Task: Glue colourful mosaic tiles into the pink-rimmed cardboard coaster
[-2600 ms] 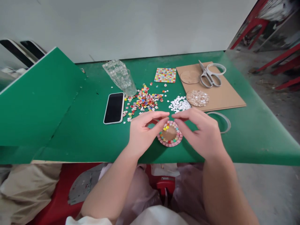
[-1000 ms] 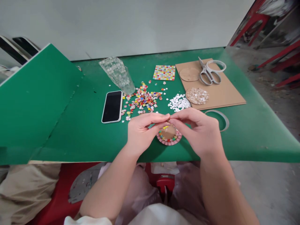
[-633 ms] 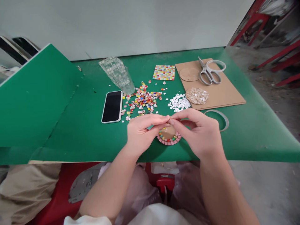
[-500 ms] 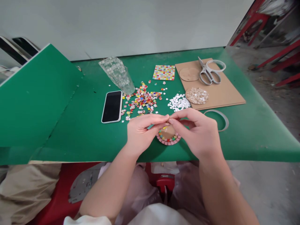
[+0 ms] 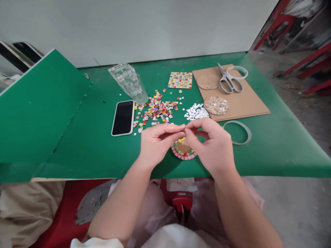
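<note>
My left hand [image 5: 157, 143] and my right hand [image 5: 209, 144] meet fingertip to fingertip, both closed in a pinch. Whatever sits between the fingertips is too small to make out. Just below them lies a round mosaic coaster [image 5: 184, 156] with a pink tile rim, an inner ring of coloured tiles and a bare brown middle. Its far side is hidden by my fingers. Beyond my hands spread a heap of coloured mosaic tiles [image 5: 160, 107] and a smaller pile of white tiles [image 5: 196, 112].
Left stands a phone [image 5: 123, 118] beside a clear bag of tiles [image 5: 129, 82]. A square mosaic [image 5: 180, 80] lies at the back. On the right, cardboard [image 5: 248, 100] carries scissors [image 5: 229, 81], a tape roll [image 5: 243, 70] and a tile-covered disc [image 5: 216, 105]; another roll [image 5: 248, 132] lies nearer.
My right hand has shifted slightly left and turned a little, with its fingertips still against those of my left hand. The left hand has hardly moved.
</note>
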A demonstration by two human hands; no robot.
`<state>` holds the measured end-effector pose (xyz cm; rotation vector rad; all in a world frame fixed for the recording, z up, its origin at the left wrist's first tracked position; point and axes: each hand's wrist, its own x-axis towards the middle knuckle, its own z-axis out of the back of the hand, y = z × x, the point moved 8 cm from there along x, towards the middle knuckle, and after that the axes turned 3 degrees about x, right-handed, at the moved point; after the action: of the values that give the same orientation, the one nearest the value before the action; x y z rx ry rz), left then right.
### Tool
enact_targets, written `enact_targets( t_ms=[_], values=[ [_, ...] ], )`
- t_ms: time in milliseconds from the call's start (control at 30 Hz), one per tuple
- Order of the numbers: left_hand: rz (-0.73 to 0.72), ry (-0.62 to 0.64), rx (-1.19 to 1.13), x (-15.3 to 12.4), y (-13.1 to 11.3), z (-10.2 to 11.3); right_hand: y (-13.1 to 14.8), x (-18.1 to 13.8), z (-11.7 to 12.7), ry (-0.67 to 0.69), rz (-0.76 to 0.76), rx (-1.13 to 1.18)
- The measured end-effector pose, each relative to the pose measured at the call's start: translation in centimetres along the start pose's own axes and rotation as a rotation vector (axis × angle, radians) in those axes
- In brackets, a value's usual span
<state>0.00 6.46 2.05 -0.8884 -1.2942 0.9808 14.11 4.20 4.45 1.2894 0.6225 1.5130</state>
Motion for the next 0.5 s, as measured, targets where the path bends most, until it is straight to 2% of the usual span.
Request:
enact_targets(
  t_ms=[267,500],
  values=[
    [0.135,0.048,-0.169,0.1,1.5,-0.5,-0.8,0.0,0.1,0.062,-0.104,0.157],
    [0.079,-0.010,-0.152,0.3,1.1,-0.1,-0.1,-0.2,0.4,-0.016,-0.015,0.111]
  ],
)
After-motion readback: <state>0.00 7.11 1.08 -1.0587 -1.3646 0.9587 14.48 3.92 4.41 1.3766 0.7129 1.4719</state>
